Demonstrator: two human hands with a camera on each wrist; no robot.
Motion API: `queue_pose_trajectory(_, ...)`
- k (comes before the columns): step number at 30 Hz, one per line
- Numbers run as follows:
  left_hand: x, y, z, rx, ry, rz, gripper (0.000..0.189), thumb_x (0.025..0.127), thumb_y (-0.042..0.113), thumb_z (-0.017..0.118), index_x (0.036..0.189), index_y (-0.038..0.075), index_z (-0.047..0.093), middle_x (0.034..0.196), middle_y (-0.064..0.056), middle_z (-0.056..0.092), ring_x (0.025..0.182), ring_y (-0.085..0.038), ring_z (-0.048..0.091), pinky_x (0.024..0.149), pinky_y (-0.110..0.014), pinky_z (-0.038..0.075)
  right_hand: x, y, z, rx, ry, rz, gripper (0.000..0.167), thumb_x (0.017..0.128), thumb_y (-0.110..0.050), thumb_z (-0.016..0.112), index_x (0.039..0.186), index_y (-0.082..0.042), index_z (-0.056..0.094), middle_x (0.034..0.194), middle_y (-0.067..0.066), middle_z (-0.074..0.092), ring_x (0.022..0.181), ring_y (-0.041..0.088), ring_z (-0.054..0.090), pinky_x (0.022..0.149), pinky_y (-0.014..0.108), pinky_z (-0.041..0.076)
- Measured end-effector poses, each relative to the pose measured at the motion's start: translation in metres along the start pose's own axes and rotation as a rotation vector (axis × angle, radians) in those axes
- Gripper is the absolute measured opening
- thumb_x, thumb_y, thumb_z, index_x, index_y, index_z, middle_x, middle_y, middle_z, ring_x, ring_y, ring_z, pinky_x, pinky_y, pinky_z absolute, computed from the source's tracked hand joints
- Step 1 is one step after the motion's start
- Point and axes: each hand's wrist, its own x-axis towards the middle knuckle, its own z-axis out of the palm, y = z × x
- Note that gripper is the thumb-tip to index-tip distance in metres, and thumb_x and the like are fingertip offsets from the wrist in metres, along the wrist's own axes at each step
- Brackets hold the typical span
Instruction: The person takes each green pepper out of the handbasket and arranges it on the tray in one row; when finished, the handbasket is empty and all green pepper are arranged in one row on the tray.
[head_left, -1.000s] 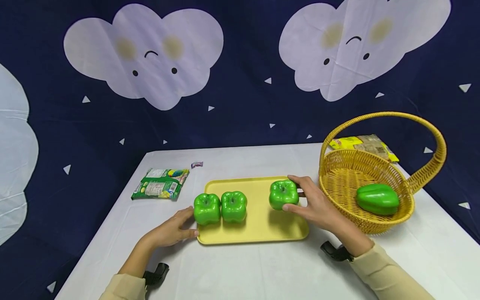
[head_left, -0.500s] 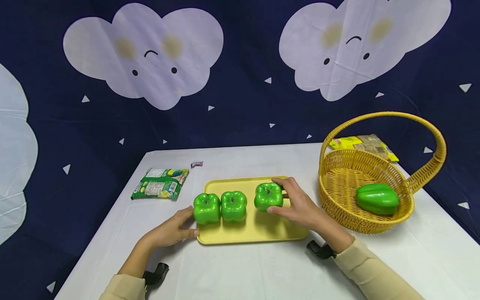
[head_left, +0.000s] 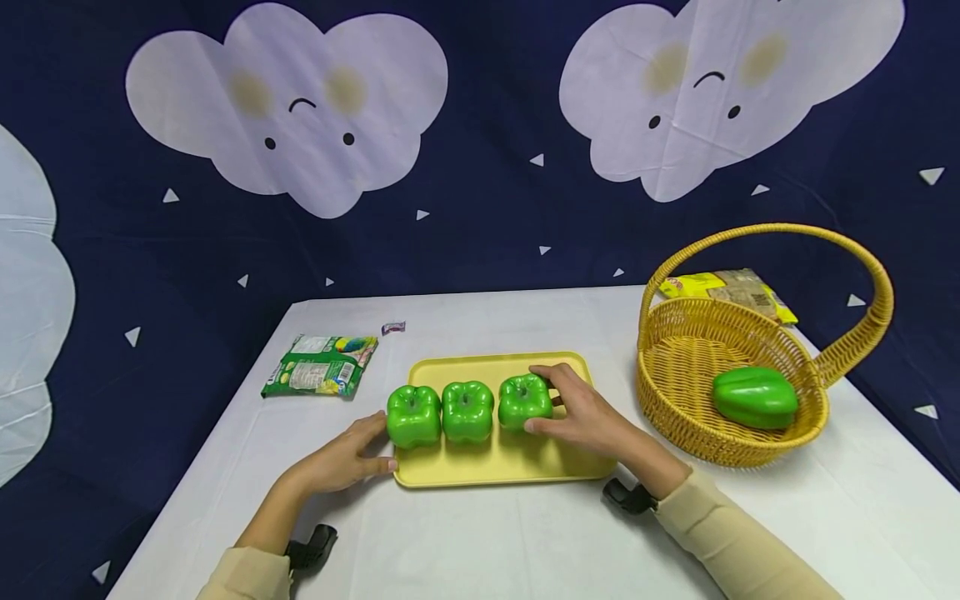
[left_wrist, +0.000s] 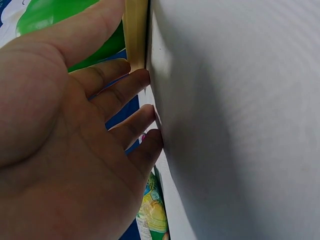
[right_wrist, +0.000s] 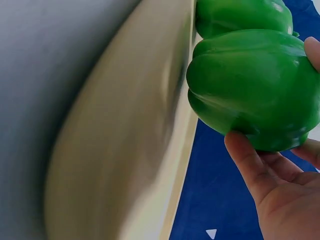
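Green and crinkled, a snack packet (head_left: pixel 319 367) lies flat at the far left of my head feed, on a white table (head_left: pixel 465 542). Beside it, the person's left hand (head_left: pixel 337 461), fingers loosely extended, rests at the left end of a yellow tray (head_left: pixel 517 460). A small wrapped sweet (head_left: pixel 393 328) lies behind. On the tray I see a first pepper (head_left: pixel 413 418), then, just beside it, a second pepper (head_left: pixel 468 412), both upright, stems up. Next comes the third pepper (head_left: pixel 522 402), stem also up, long axis vertical; I cannot tell whether its base touches the tray. The right hand (head_left: pixel 583 417) grips it from the right, thumb on the near side. Rightmost, a wicker basket (head_left: pixel 675 427) holds a fourth pepper (head_left: pixel 754 398) on its side, long axis running roughly left to right.
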Motion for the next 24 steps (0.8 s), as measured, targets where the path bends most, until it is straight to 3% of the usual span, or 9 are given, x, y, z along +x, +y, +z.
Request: queue_pose_trajectory(24,0.0004,-0.0005,0.0000,0.000,-0.002,0.001,0.079,0.085,0.041,0.066,0.146,0.005,0.032,0.153,-0.025,0.025,0.142,-0.047,0.016,0.114,-0.064,0.014,-0.0017,0.0010,0.0025,-0.007,-0.079,0.028,0.081,0.080,-0.045,0.071,0.145,-0.015,0.033,0.136,0.009,0.046,0.115,0.027,0.058,0.096,0.042,0.051)
